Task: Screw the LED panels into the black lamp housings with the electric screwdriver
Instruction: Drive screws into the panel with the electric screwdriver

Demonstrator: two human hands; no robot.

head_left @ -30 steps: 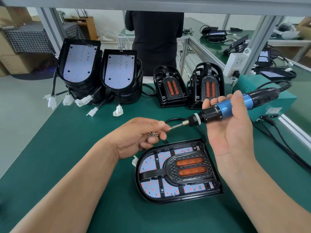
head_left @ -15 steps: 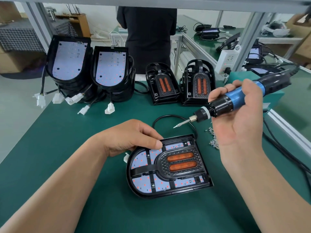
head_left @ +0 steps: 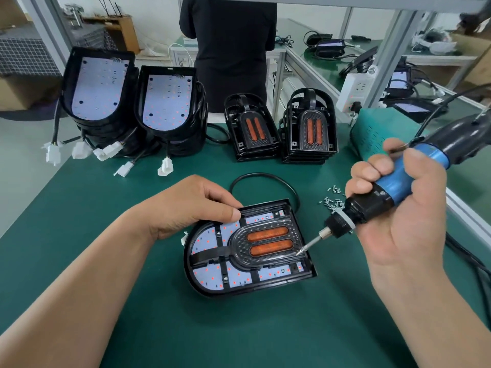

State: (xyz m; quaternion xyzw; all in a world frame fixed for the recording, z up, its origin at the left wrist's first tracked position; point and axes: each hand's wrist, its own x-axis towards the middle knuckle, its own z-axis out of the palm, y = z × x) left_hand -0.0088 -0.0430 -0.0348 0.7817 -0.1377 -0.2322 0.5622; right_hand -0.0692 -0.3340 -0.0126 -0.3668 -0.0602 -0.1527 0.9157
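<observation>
**At right edge of lamp housing point(head_left: 239, 292): slip risk**

Housing flat on green mat point(head_left: 239, 330), LED panel point(head_left: 207, 239) inside. Left hand point(head_left: 186, 205) grips far rim, thumb on top. Right hand point(head_left: 396, 216) wrapped round electric screwdriver point(head_left: 393, 183), bit slanted, tip beside orange lens point(head_left: 267, 233). Bit could skate off, scar lens; housing could twist.

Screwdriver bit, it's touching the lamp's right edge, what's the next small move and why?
Probably tip the electric screwdriver more upright and press down there: its bit meets the lamp housing at a slant, while the left hand holds the housing's far edge steady.
</observation>
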